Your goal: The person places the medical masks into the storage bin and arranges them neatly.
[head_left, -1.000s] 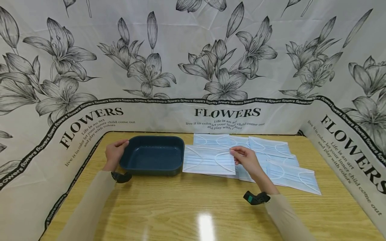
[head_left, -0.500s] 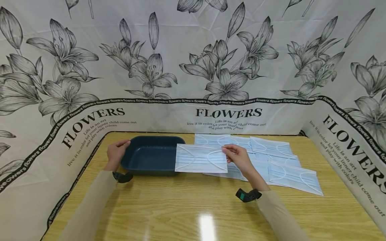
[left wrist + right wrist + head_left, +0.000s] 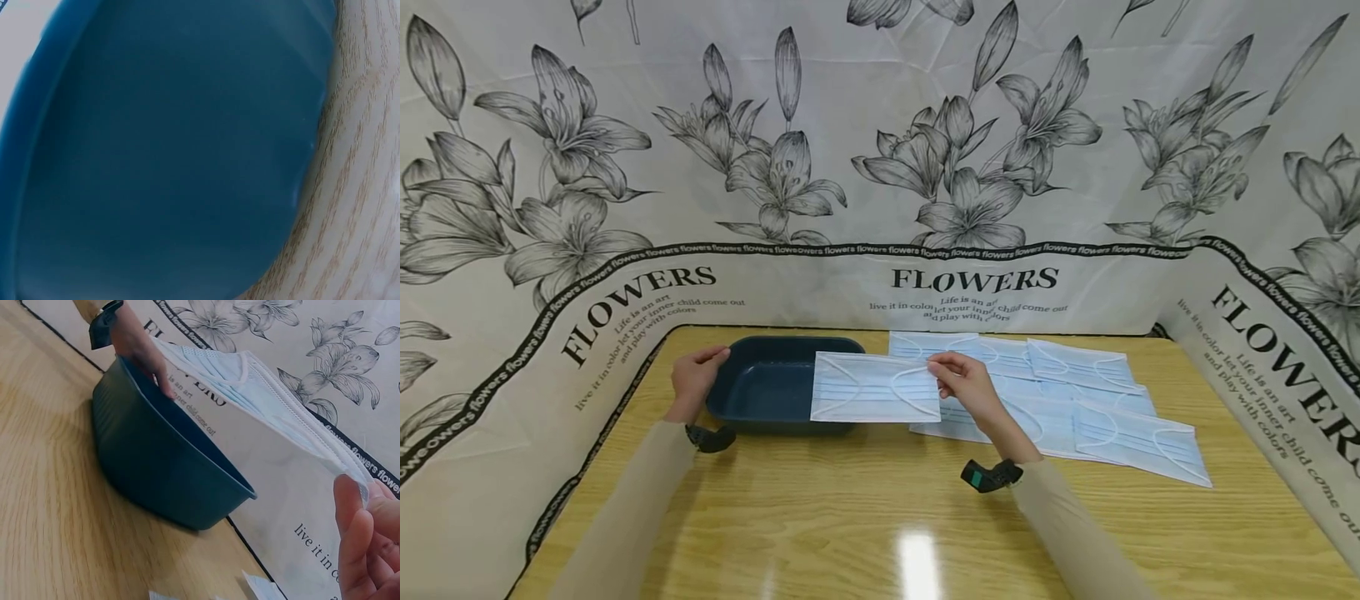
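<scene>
My right hand (image 3: 967, 387) pinches a light blue face mask (image 3: 874, 388) by its upper right corner. The mask is spread flat, its white ear loops facing me, and overlaps the right part of a dark blue plastic basin (image 3: 758, 426) in the head view. Seen from the right wrist, thumb and finger hold the mask's (image 3: 265, 397) edge above the basin (image 3: 165, 465). My left hand (image 3: 692, 379) grips the basin's left rim, fingers reaching over it. Only the basin's smooth inside (image 3: 175, 137) shows in the left wrist view; the left hand is out of that frame.
Several more face masks (image 3: 1142, 442) lie overlapping on the wooden table (image 3: 820, 517), right of the basin. A white cloth (image 3: 820, 287) printed with flowers and lettering rises behind the table and along both sides.
My right hand has carried the face mask leftward, from beside the basin to over its right part. The left hand stays at the basin's left rim.
</scene>
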{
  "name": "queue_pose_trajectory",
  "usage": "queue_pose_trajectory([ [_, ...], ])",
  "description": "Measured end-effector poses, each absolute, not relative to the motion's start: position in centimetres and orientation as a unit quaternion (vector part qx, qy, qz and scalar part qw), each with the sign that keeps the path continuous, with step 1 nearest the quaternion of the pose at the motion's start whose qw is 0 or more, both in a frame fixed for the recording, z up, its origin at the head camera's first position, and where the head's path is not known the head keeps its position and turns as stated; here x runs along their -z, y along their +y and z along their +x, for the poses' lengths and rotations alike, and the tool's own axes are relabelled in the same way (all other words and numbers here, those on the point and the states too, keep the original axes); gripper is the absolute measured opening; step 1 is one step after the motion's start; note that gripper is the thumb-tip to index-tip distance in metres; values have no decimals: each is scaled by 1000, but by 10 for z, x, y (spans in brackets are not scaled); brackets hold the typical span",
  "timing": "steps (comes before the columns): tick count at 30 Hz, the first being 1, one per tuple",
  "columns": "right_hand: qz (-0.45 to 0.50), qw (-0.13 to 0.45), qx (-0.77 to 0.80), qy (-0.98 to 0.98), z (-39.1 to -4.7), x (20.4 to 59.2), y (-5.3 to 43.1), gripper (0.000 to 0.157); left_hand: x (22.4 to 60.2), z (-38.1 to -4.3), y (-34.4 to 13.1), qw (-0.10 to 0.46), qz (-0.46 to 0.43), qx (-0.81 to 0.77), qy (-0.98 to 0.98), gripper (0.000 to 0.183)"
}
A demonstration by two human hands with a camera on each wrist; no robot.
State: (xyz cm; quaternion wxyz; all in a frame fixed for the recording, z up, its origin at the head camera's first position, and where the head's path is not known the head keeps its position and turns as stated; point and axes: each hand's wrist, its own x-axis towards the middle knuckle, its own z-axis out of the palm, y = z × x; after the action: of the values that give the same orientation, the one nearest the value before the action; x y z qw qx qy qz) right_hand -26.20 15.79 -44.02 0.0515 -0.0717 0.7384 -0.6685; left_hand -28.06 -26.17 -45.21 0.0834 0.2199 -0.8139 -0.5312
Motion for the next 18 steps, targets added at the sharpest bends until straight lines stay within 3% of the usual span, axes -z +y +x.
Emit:
queue_pose_trajectory([
  [18,-70,49,695,714,-271,436,116,30,454,-281,-261,93,222,528,-814,40],
])
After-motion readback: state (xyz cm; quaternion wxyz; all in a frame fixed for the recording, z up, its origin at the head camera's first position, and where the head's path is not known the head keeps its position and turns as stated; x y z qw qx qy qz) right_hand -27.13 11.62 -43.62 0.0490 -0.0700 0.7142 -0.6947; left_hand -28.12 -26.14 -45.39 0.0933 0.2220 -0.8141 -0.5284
